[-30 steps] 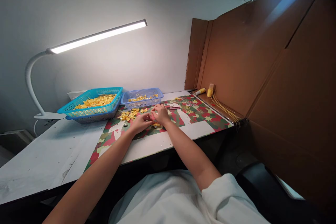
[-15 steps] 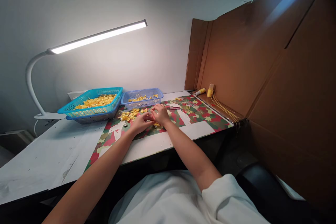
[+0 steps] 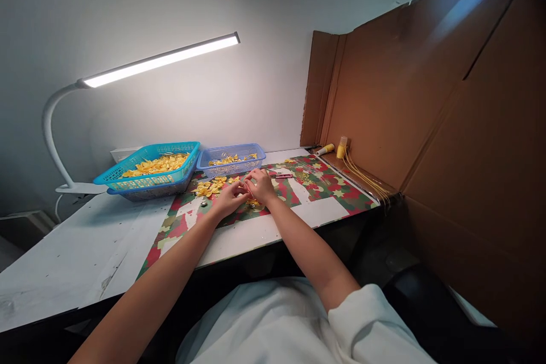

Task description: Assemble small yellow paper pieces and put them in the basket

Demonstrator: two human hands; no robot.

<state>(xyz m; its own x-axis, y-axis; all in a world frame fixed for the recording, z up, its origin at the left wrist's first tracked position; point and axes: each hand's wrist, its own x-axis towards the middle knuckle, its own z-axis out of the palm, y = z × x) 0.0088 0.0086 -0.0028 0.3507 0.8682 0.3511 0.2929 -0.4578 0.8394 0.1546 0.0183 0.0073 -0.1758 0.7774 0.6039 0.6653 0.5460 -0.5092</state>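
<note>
My left hand (image 3: 230, 198) and my right hand (image 3: 261, 186) meet over the camouflage-patterned mat (image 3: 281, 213), fingertips pinched together. Whatever lies between the fingers is too small and too covered to make out. Just left of my hands, loose yellow bow-like pieces (image 3: 210, 186) are spread on the mat. A few more yellow bits (image 3: 253, 203) lie right below my fingers. Near my left wrist rests a small round metallic piece (image 3: 203, 203). Beyond my right hand is a slim pink tool (image 3: 282, 176), its exact kind unclear.
A turquoise basket (image 3: 147, 182) heaped with yellow pieces sits stacked at the back left. Beside it stands a blue-violet basket (image 3: 232, 168) with more pieces. A lit lamp (image 3: 162, 61) arches above. Cardboard (image 3: 426, 96) walls the right side, with yellow cords (image 3: 367, 173) and a small bottle (image 3: 341, 147) along it.
My fingers have shifted very slightly, the left hand drawing a touch back. The baskets and loose pieces have stayed where they were.
</note>
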